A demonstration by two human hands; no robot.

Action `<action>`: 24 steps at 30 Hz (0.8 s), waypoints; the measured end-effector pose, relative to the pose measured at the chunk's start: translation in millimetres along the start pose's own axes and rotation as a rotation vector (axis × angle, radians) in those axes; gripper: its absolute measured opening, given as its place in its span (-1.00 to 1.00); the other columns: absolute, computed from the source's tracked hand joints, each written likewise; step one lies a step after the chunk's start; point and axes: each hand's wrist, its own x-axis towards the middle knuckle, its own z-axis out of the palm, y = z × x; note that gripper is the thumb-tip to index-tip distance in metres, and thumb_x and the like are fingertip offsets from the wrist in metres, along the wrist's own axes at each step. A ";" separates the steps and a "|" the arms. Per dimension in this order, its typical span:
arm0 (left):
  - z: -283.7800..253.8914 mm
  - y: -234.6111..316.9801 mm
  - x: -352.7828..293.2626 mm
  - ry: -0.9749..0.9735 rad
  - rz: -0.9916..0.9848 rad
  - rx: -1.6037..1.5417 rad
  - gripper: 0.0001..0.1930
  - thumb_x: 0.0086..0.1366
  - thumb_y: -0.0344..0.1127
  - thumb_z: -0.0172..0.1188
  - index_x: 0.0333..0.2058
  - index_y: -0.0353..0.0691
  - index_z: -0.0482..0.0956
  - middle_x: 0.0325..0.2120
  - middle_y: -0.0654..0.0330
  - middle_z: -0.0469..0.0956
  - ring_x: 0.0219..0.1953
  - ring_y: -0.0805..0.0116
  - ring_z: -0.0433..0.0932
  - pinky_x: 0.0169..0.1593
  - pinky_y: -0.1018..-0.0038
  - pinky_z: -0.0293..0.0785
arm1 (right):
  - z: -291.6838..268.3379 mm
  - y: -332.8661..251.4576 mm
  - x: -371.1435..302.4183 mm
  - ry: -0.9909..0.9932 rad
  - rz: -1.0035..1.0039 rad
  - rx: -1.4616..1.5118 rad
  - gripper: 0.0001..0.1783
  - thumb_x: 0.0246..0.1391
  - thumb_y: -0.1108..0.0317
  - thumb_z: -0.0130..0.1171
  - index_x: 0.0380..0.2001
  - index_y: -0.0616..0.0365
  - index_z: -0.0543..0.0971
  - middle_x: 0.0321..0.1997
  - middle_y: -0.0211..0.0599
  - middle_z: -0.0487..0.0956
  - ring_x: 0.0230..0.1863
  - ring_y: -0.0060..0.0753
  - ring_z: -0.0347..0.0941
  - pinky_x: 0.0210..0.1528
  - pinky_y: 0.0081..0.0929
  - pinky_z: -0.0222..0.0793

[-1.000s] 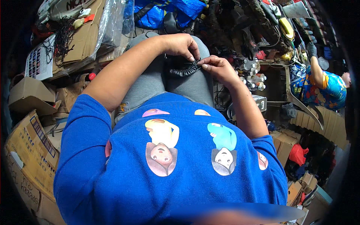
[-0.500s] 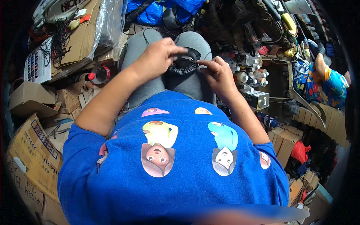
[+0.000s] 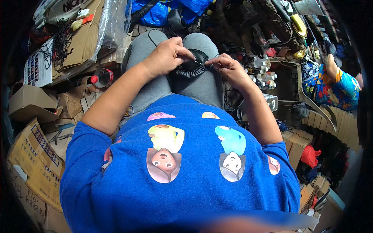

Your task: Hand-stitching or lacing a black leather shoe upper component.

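Note:
A black piece with a gathered, ribbed rim (image 3: 191, 73) rests on my grey-clad thighs; its exact kind is unclear. My left hand (image 3: 168, 56) reaches over its left side, thumb and fingers pinched together near its far edge. At the opposite side my right hand (image 3: 230, 69) pinches with thumb and forefinger by the rim. A thin, light sliver shows between the fingertips, too small to name. What sits inside either pinch is hidden. A black cord lies across my left thigh beside my left hand.
To the left are an open cardboard box (image 3: 31, 101), flattened cardboard and a dark bottle with a red cap (image 3: 102, 77). Several small clear bottles (image 3: 265, 74) stand right of my knee, near a metal tin (image 3: 271, 101). Another person in bright patterned clothing (image 3: 330, 87) is at the far right.
My left fingertips have come down and closed together near the black piece's edge. My right hand has shifted slightly right, its fingers straighter. The black piece stays on my lap.

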 end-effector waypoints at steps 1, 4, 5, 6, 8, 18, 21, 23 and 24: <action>0.3 -0.8 0.4 0.001 0.001 -0.002 -0.78 -0.01 -0.46 0.26 -0.35 -0.03 0.67 -0.55 0.24 0.32 -0.44 0.34 0.36 -0.33 0.48 0.32 | -1.2 0.8 1.4 -0.009 0.020 -0.011 -0.65 -0.03 0.58 0.01 -0.20 -0.02 0.61 -0.29 -0.37 0.35 -0.17 -0.51 0.32 -0.05 -0.62 0.24; 0.1 -2.5 0.7 -0.028 -0.004 -0.002 -0.79 -0.01 -0.45 0.25 -0.35 -0.02 0.67 -0.55 0.24 0.31 -0.44 0.34 0.36 -0.33 0.48 0.32 | -1.1 1.5 3.6 -0.017 0.027 0.014 -0.65 -0.05 0.60 0.01 -0.21 0.01 0.61 -0.26 -0.37 0.36 -0.15 -0.50 0.34 -0.03 -0.61 0.25; 0.4 -3.4 1.0 -0.032 -0.004 0.005 -0.79 0.00 -0.45 0.25 -0.35 -0.02 0.67 -0.55 0.24 0.31 -0.43 0.34 0.36 -0.33 0.48 0.32 | -1.2 1.7 4.2 -0.014 0.015 0.046 -0.64 -0.06 0.61 0.02 -0.21 0.02 0.61 -0.26 -0.37 0.37 -0.15 -0.50 0.35 -0.02 -0.61 0.26; 0.8 -4.1 1.2 -0.036 -0.005 0.012 -0.79 0.00 -0.45 0.24 -0.35 -0.02 0.67 -0.56 0.24 0.31 -0.43 0.34 0.36 -0.33 0.48 0.32 | -1.3 2.3 4.7 -0.015 0.016 0.047 -0.64 -0.06 0.61 0.02 -0.21 0.02 0.61 -0.26 -0.37 0.37 -0.15 -0.50 0.35 -0.02 -0.61 0.26; 1.1 -4.1 2.3 -0.046 -0.003 0.011 -0.79 0.00 -0.45 0.24 -0.35 -0.02 0.66 -0.56 0.23 0.32 -0.43 0.34 0.36 -0.33 0.49 0.32 | -2.0 3.0 5.2 -0.025 0.051 0.035 -0.63 -0.08 0.63 0.03 -0.21 0.01 0.62 -0.27 -0.37 0.38 -0.16 -0.50 0.36 -0.04 -0.61 0.27; 4.6 -11.4 26.8 -0.255 -0.026 -0.233 -0.76 -0.05 -0.60 0.12 -0.38 -0.22 0.63 -0.56 0.22 0.33 -0.43 0.42 0.38 -0.33 0.53 0.33 | -6.4 16.0 15.0 -0.095 -0.014 0.175 -0.64 -0.11 0.60 0.10 -0.22 -0.01 0.64 -0.33 -0.41 0.46 -0.19 -0.52 0.36 -0.05 -0.58 0.27; -0.2 1.6 26.8 -0.260 0.016 -0.084 -0.77 -0.04 -0.59 0.13 -0.35 -0.22 0.61 -0.55 0.18 0.35 -0.39 0.33 0.43 -0.31 0.47 0.35 | -7.7 14.9 14.8 -0.136 -0.012 0.100 -0.69 -0.08 0.61 0.11 -0.23 0.11 0.62 -0.31 -0.47 0.44 -0.18 -0.60 0.37 -0.06 -0.66 0.25; -7.2 16.4 20.4 -0.265 0.105 0.197 -0.77 0.00 -0.51 0.19 -0.30 -0.17 0.61 -0.52 0.13 0.39 -0.36 0.23 0.46 -0.27 0.40 0.38 | -3.5 16.0 9.7 -0.064 -0.059 0.018 -0.69 -0.08 0.54 0.17 -0.20 0.09 0.62 -0.29 -0.42 0.53 -0.19 -0.55 0.40 -0.07 -0.61 0.30; -6.5 15.5 15.2 -0.268 0.103 0.198 -0.77 0.00 -0.51 0.19 -0.30 -0.17 0.61 -0.52 0.13 0.39 -0.36 0.23 0.46 -0.27 0.40 0.38 | -0.3 14.9 5.9 -0.065 -0.059 0.021 -0.69 -0.08 0.54 0.17 -0.20 0.09 0.62 -0.29 -0.42 0.53 -0.19 -0.55 0.40 -0.07 -0.61 0.30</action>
